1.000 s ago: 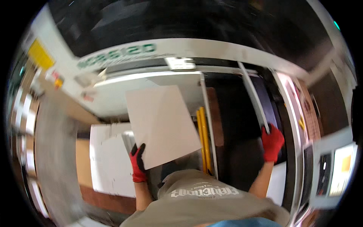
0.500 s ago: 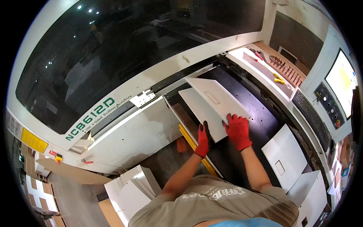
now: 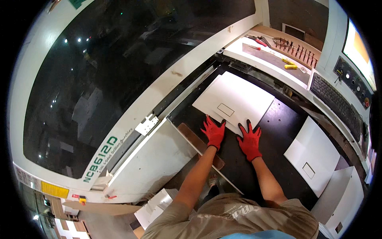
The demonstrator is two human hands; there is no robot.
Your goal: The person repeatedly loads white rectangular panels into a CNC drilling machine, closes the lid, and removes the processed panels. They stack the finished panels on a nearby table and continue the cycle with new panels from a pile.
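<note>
A white flat panel (image 3: pixel 246 93) with a small rectangular outline lies on the black machine table (image 3: pixel 274 135). A sliver of another white panel shows under its upper left edge. At the panel's near edge, my left hand (image 3: pixel 215 133) in a red glove has its fingers spread, the tips at the edge. My right hand (image 3: pixel 250 143), gloved likewise, is spread wide beside it, fingertips at the same edge near the near right corner. Neither hand grips anything.
To the right, another outlined white panel (image 3: pixel 312 157) lies beside a grey-white panel (image 3: pixel 338 199). Behind are a tool shelf with drill bits (image 3: pixel 304 53), a yellow cutter (image 3: pixel 289 65) and a keyboard (image 3: pixel 334 95). A white machine with a dark window (image 3: pixel 119 79) stands at left.
The outlined panel was tilted up in my hands over the other one; now it lies flat on it. My fingers have spread and released it. The view has shifted.
</note>
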